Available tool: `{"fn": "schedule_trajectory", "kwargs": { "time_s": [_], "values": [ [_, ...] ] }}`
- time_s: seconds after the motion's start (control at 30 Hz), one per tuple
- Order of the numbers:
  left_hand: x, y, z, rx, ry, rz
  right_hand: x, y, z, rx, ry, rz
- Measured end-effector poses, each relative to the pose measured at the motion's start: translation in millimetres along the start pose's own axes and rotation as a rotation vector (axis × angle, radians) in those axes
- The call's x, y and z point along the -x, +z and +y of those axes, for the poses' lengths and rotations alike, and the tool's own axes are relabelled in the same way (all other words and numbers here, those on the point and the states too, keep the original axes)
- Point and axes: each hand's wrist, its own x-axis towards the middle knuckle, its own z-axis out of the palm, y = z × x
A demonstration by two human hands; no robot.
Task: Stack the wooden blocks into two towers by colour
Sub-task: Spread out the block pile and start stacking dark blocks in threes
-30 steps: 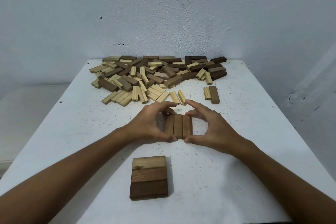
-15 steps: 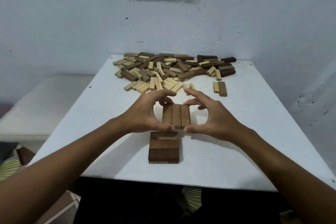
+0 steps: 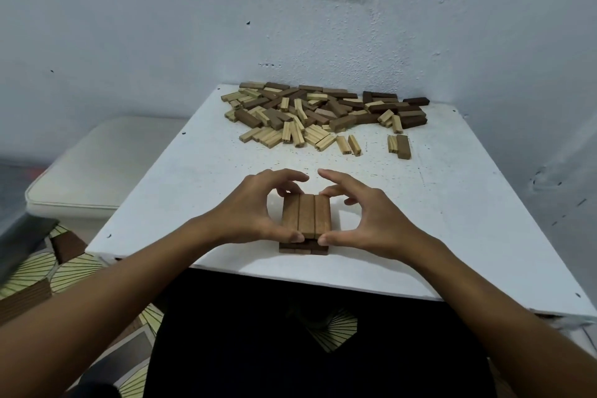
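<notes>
The dark trio (image 3: 306, 215) has come onto the base layer (image 3: 303, 249) near the table's (image 3: 452, 203) front edge. The left hand (image 3: 255, 213) and right hand (image 3: 361, 220) pinch its ends between thumbs and fingers. Seating the second layer: next, square it crosswise and let go.

Both forearms reach forward; left hand (image 3: 255, 213) and right hand (image 3: 365, 220) face each other, thumbs and curled fingers pinching three blocks (image 3: 306, 215) between them.

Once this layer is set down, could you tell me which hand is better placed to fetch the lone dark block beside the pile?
Probably the right hand: the lone dark block lies on its side of the table, while the left hand would have to cross over.
</notes>
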Motion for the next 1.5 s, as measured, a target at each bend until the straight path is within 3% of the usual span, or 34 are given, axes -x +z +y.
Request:
{"fn": "schedule_trajectory", "kwargs": {
  "time_s": [1.5],
  "values": [
    [5.6, 2.1, -0.8, -0.038, -0.046, -0.044, 4.4, 7.1, 5.3, 0.038, 0.017, -0.006]
  ]
}}
